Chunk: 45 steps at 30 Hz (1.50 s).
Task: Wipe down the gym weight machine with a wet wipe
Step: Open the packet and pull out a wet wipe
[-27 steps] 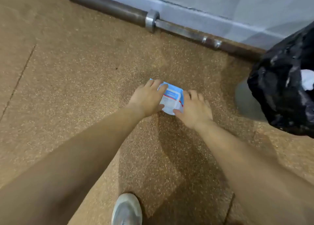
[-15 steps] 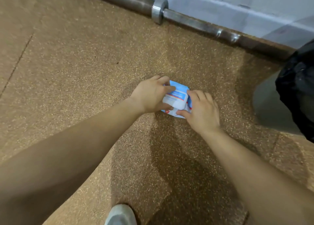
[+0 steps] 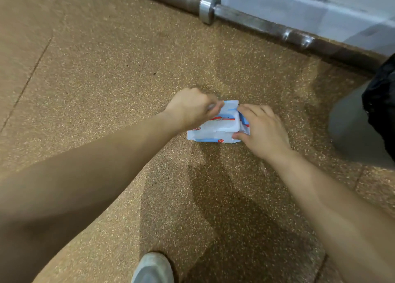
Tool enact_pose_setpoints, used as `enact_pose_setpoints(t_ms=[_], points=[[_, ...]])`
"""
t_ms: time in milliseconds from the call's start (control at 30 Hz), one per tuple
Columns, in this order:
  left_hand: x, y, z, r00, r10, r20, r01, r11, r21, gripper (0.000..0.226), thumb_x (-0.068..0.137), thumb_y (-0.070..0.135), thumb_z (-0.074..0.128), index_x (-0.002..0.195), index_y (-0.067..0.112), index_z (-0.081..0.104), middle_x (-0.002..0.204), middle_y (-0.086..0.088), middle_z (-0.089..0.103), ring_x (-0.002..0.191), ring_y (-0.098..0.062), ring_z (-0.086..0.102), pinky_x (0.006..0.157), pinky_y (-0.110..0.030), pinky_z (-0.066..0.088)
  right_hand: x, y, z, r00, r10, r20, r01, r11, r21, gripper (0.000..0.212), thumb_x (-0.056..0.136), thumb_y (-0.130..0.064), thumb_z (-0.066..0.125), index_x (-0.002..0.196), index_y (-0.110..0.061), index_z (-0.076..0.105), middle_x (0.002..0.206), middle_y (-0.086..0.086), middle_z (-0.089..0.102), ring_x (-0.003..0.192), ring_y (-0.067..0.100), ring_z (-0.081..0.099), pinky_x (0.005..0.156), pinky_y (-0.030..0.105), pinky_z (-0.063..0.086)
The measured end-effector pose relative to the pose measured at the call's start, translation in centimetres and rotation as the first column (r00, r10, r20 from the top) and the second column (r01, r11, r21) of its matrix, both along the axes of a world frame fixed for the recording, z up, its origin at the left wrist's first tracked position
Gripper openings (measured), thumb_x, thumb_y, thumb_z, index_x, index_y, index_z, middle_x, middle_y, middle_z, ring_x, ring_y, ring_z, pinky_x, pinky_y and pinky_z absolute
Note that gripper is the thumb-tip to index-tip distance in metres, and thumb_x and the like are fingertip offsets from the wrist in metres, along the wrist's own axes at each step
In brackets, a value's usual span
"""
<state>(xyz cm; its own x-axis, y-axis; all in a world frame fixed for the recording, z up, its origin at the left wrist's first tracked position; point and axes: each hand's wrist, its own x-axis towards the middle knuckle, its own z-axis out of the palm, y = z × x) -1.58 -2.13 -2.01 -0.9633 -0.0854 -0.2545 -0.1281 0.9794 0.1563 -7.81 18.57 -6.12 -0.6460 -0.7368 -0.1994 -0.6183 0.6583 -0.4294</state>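
A blue and white pack of wet wipes lies on the speckled brown gym floor, with its white plastic flap lid on top. My right hand grips the pack's right end, thumb at the near corner and fingers over the far side. My left hand is curled at the pack's far left corner, its blurred fingertips pinching something white at the lid's edge. No weight machine is in view.
A steel barbell lies along the base of the pale wall at the top. A black bin bag over a grey bin fills the right edge. My grey shoe stands at the bottom.
The view has moved closer to the pack. My left hand has lifted off the pack's left side and now pinches at the lid's far corner; more of the pack shows. My right hand keeps its grip.
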Motion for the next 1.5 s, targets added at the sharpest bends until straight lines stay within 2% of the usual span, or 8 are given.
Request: enact_pose_setpoints(t_ms=[100, 167, 333, 433, 567, 667, 833, 1500], points=[[-0.7, -0.3, -0.6, 0.926, 0.378, -0.011, -0.370, 0.911, 0.184, 0.023, 0.099, 0.043, 0.052, 0.112, 0.023, 0.053, 0.098, -0.001, 0.066, 0.088, -0.030, 0.061, 0.075, -0.040, 0.048, 0.3, 0.2, -0.2, 1.000, -0.006, 0.002, 0.006, 0.999, -0.033, 0.067, 0.075, -0.036, 0.084, 0.132, -0.020, 0.055, 0.140, 0.000, 0.054, 0.124, 0.030, 0.049, 0.100, 0.045, 0.044], [-0.9, -0.5, -1.4, 0.884, 0.466, -0.046, -0.447, 0.868, 0.215, 0.024, 0.093, 0.036, 0.061, 0.105, 0.024, 0.045, 0.104, 0.006, 0.053, 0.086, -0.024, 0.055, 0.070, -0.038, 0.044, 0.4, 0.3, -0.4, 1.000, 0.019, -0.007, -0.019, 0.999, -0.038, 0.061, 0.076, -0.035, 0.083, 0.129, -0.023, 0.056, 0.140, 0.000, 0.051, 0.123, 0.029, 0.048, 0.099, 0.047, 0.046], [-0.3, 0.0, -2.8, 0.955, 0.265, -0.131, -0.223, 0.936, 0.271, 0.014, 0.093, 0.018, 0.056, 0.106, 0.015, 0.059, 0.109, -0.004, 0.057, 0.091, -0.029, 0.060, 0.072, -0.041, 0.049, 0.5, 0.2, 0.0, 0.999, -0.020, 0.050, 0.026, 0.994, -0.111, 0.051, 0.078, -0.044, 0.055, 0.125, -0.024, 0.063, 0.136, 0.001, 0.053, 0.122, 0.028, 0.048, 0.100, 0.048, 0.046], [1.4, 1.1, -3.3, 0.971, 0.205, -0.120, -0.152, 0.925, 0.347, 0.024, 0.093, 0.031, 0.057, 0.114, 0.021, 0.063, 0.113, 0.000, 0.060, 0.101, -0.023, 0.060, 0.084, -0.040, 0.051, 0.5, -0.3, 0.5, 0.997, -0.026, 0.074, 0.037, 0.988, -0.149, 0.050, 0.080, -0.043, 0.043, 0.119, -0.025, 0.068, 0.135, 0.003, 0.053, 0.119, 0.030, 0.048, 0.100, 0.048, 0.045], [3.0, 0.8, -3.7, 0.984, 0.160, -0.078, -0.110, 0.890, 0.443, 0.045, 0.079, 0.056, 0.070, 0.112, 0.026, 0.066, 0.118, 0.005, 0.056, 0.111, -0.018, 0.054, 0.096, -0.035, 0.047, 0.9, -1.7, 0.8, 0.993, -0.001, 0.120, 0.019, 0.990, -0.142, 0.039, 0.087, -0.024, 0.051, 0.119, -0.032, 0.072, 0.144, 0.002, 0.047, 0.131, 0.028, 0.038, 0.109, 0.048, 0.036], [3.3, 0.6, -3.7, 0.976, 0.200, -0.091, -0.135, 0.873, 0.468, 0.041, 0.073, 0.051, 0.080, 0.098, 0.022, 0.065, 0.111, 0.006, 0.058, 0.105, -0.013, 0.056, 0.091, -0.030, 0.047, 1.2, -2.8, 0.8, 0.984, 0.006, 0.177, 0.018, 0.990, -0.137, 0.041, 0.090, -0.011, 0.055, 0.117, -0.036, 0.073, 0.146, 0.000, 0.044, 0.136, 0.026, 0.030, 0.116, 0.045, 0.029], [4.5, 0.3, -3.4, 0.956, 0.260, -0.133, -0.175, 0.874, 0.454, 0.025, 0.079, 0.036, 0.075, 0.091, 0.020, 0.061, 0.105, 0.002, 0.060, 0.096, -0.015, 0.058, 0.083, -0.036, 0.050, 1.3, -2.9, 0.5, 0.988, -0.100, 0.118, 0.119, 0.980, -0.159, 0.012, 0.091, -0.026, 0.067, 0.102, -0.027, 0.073, 0.128, 0.000, 0.053, 0.121, 0.027, 0.042, 0.104, 0.045, 0.041], [5.7, 0.1, -3.7, 0.938, 0.325, -0.121, -0.237, 0.856, 0.459, 0.018, 0.085, 0.034, 0.076, 0.093, 0.020, 0.068, 0.116, 0.009, 0.061, 0.101, -0.009, 0.061, 0.089, -0.036, 0.053, 2.0, -5.6, 1.2, 0.977, -0.164, 0.133, 0.174, 0.983, -0.065, 0.006, 0.089, -0.038, 0.072, 0.095, -0.036, 0.073, 0.128, -0.004, 0.050, 0.124, 0.027, 0.038, 0.107, 0.041, 0.034]])
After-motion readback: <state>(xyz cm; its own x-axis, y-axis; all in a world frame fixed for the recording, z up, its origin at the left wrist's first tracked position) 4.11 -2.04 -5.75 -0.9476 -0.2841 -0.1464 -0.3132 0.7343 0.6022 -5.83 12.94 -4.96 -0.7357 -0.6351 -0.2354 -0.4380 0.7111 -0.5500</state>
